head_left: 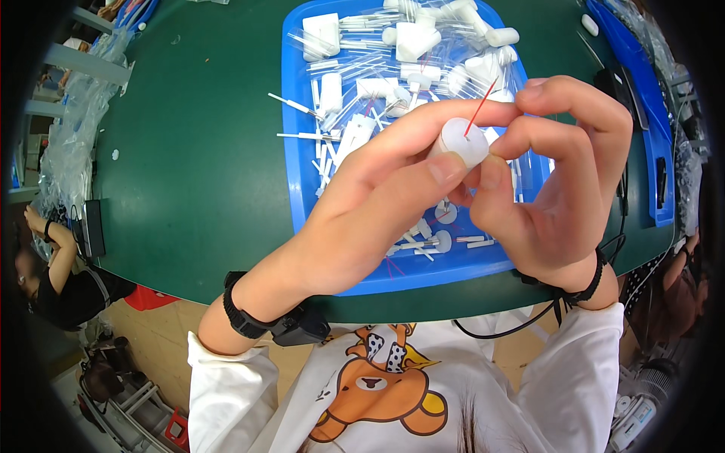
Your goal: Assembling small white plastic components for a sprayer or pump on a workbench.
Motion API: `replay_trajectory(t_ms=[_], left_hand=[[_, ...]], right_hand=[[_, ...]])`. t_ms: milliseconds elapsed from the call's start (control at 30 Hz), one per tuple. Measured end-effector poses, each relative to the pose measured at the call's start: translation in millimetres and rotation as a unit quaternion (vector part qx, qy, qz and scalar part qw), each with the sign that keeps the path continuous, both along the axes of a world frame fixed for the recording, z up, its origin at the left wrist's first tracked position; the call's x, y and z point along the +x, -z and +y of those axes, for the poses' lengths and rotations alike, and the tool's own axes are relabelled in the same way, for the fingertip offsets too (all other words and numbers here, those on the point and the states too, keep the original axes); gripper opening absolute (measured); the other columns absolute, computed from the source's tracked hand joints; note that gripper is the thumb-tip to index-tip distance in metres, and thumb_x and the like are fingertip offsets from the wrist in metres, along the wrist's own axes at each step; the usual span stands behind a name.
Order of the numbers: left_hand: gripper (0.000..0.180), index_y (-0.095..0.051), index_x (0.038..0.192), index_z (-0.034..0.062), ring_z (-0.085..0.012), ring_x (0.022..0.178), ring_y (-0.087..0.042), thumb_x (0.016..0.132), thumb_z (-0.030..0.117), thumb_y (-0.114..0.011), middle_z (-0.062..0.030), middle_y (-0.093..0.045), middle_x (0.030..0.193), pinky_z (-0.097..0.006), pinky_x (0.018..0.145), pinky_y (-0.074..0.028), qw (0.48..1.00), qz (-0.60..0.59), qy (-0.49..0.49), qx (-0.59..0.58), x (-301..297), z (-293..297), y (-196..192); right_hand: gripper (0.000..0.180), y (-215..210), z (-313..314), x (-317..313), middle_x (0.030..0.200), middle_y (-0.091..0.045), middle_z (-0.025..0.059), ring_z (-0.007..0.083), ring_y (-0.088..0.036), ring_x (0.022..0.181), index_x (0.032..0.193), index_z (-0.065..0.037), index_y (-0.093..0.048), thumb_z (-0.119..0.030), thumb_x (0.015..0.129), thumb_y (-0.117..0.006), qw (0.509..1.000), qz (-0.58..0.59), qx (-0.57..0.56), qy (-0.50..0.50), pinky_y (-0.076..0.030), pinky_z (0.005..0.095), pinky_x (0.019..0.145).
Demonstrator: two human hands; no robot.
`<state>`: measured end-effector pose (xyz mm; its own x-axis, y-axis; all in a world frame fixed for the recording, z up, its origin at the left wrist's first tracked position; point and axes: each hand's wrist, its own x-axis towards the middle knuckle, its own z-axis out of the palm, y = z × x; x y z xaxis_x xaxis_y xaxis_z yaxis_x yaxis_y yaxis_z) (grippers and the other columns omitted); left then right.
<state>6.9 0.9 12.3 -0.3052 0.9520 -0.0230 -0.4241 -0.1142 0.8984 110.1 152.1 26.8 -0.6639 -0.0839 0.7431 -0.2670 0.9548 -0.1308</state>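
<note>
A dark green worktop (204, 151) fills the view under bright, even light; tan floor (158, 340) shows below its near edge.

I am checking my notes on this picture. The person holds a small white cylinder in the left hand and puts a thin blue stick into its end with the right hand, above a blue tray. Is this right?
Not quite: the stick is red, not blue. The head view shows it. The rest holds: the left hand holds the small white cylinder, the right hand pinches the stick at its end, above the blue tray.
</note>
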Motion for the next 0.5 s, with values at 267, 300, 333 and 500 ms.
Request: replay_trajectory(t_ms=[267,300,333,500], left_hand=[[0.061,-0.038,0.133,0.0022,-0.0183,0.103,-0.047,0.088,0.043,-0.042,-0.0094,-0.047,0.113,-0.034,0.087,-0.043,0.998,-0.034,0.050,-0.013,-1.9,0.2,-1.7],[0.061,-0.038,0.133,0.0025,-0.0179,0.102,-0.047,0.088,0.044,-0.042,-0.0091,-0.047,0.111,-0.034,0.086,-0.043,0.998,-0.037,0.058,-0.010,-2.5,0.3,-1.1],[0.061,-0.039,0.132,0.0029,-0.0175,0.101,-0.047,0.088,0.044,-0.042,-0.0088,-0.047,0.110,-0.033,0.085,-0.043,0.997,-0.047,0.063,-0.005,-2.6,0.2,0.0],[0.057,-0.041,0.130,0.0047,-0.0156,0.097,-0.048,0.088,0.044,-0.042,-0.0070,-0.049,0.103,-0.031,0.082,-0.044,0.990,-0.118,0.076,0.014,-0.1,0.3,5.8]], right_hand=[[0.015,5.1,-4.2,-0.9,0.106,-0.045,0.0132,0.0223,-0.052,0.093,0.088,-0.001,-0.054,-0.002,0.075,-0.062,0.996,-0.020,-0.084,-0.037,-0.047,0.0334,0.083],[0.015,5.6,-4.5,-0.7,0.106,-0.044,0.0132,0.0222,-0.053,0.093,0.088,0.000,-0.053,-0.001,0.075,-0.061,0.994,-0.024,-0.095,-0.042,-0.047,0.0335,0.083],[0.015,6.2,-3.9,-0.8,0.106,-0.044,0.0134,0.0221,-0.053,0.093,0.088,0.000,-0.053,-0.001,0.075,-0.060,0.993,-0.026,-0.102,-0.046,-0.048,0.0338,0.083],[0.015,4.8,-3.5,-0.1,0.106,-0.041,0.0139,0.0213,-0.051,0.093,0.088,0.001,-0.052,0.001,0.074,-0.059,0.990,-0.043,-0.119,-0.068,-0.050,0.0382,0.085]])
